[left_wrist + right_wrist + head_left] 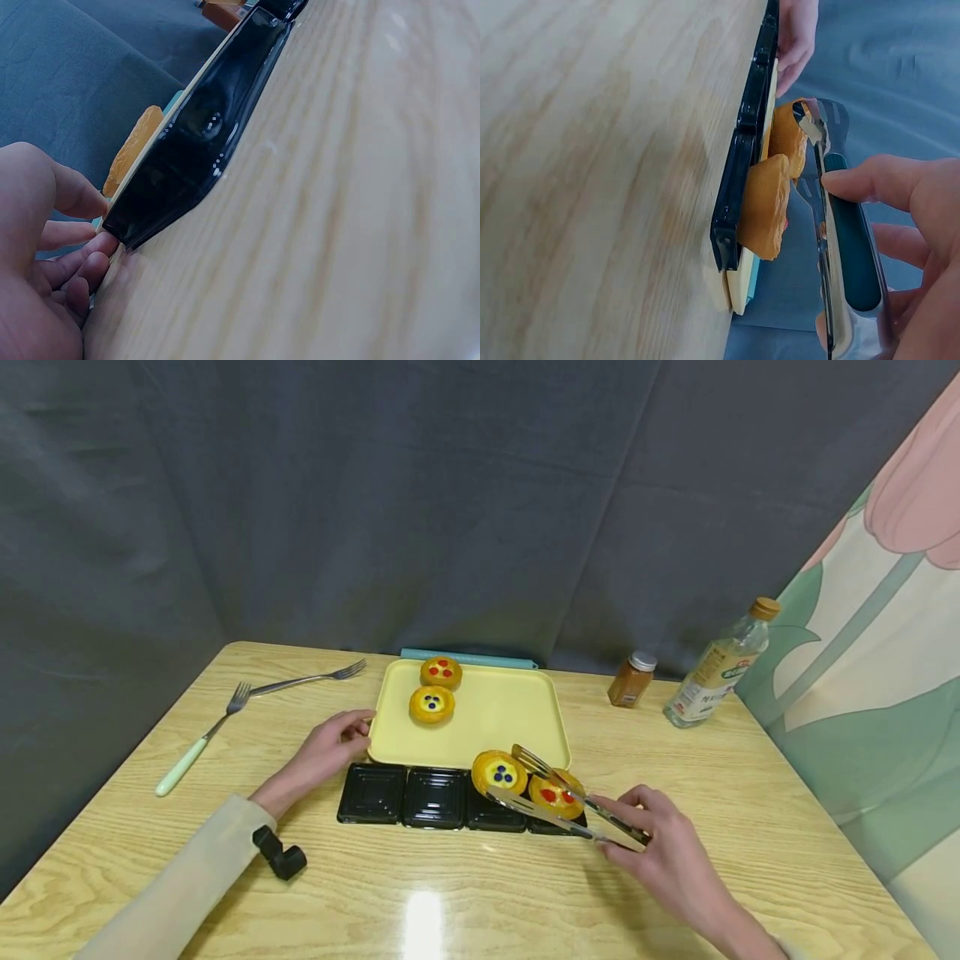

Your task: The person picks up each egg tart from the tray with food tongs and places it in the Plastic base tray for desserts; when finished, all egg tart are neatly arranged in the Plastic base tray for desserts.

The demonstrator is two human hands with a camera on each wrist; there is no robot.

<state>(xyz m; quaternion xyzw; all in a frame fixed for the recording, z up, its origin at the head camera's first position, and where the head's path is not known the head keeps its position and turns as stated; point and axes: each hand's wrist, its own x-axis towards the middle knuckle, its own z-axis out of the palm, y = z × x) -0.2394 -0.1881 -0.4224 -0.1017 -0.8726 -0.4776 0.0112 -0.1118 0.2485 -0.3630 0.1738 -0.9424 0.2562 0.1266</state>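
My right hand (667, 852) grips metal tongs (851, 232) with dark green handle panels. Between the spread tong tips is a blueberry-topped tart (499, 773), over the third black square tray (491, 814); whether the tips touch it, I cannot tell. Beneath the tongs, a red-topped tart (557, 806) sits in the rightmost black tray (727, 225). At the yellow tray's (495, 714) left edge, my left hand (330, 747) holds the rim between thumb and fingers. On that tray lie another red-topped tart (441, 672) and a blueberry-topped tart (432, 704).
Two more black trays (372, 793) extend the row leftward. Two forks (307, 679) lie at the left, one with a pale green handle (180, 767). A spice jar (632, 679) and a glass bottle (720, 668) stand back right. A teal strip (468, 657) lies behind the yellow tray.
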